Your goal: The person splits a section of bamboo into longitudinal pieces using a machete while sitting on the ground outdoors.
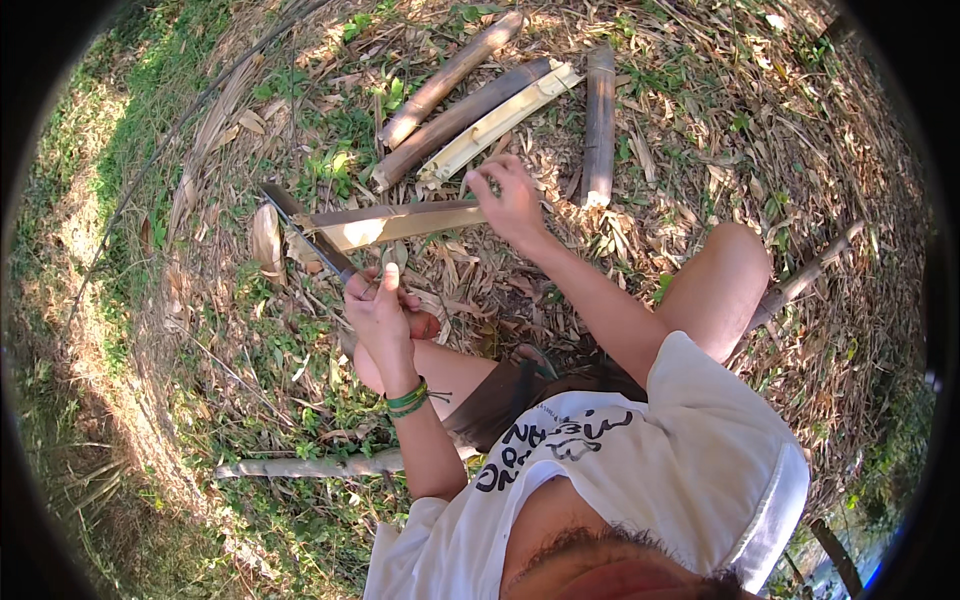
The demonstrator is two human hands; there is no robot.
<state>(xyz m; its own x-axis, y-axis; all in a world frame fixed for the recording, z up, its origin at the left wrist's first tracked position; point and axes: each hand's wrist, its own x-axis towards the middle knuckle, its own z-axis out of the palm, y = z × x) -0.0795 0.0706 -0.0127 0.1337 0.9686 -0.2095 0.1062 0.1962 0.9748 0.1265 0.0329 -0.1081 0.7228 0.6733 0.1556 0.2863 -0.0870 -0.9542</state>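
Observation:
My left hand (380, 315) is closed around the handle of a machete (325, 250), thumb raised. The dark blade slants up and to the left, crossing the left end of a split bamboo piece (400, 222). This piece lies crosswise before me, its pale cut side partly showing. At its right end is my right hand (512, 200), fingers loosely curled with a gap between thumb and fingers. Nothing shows in that hand, and whether it touches the bamboo is unclear.
Beyond my hands lie two dark bamboo lengths (455, 75) (460, 125), a pale split bamboo half (500, 122) and another dark bamboo length (598, 125). A pale stick (310, 467) lies at my left, a brown branch (810, 275) at my right. Dry leaves and grass cover the ground.

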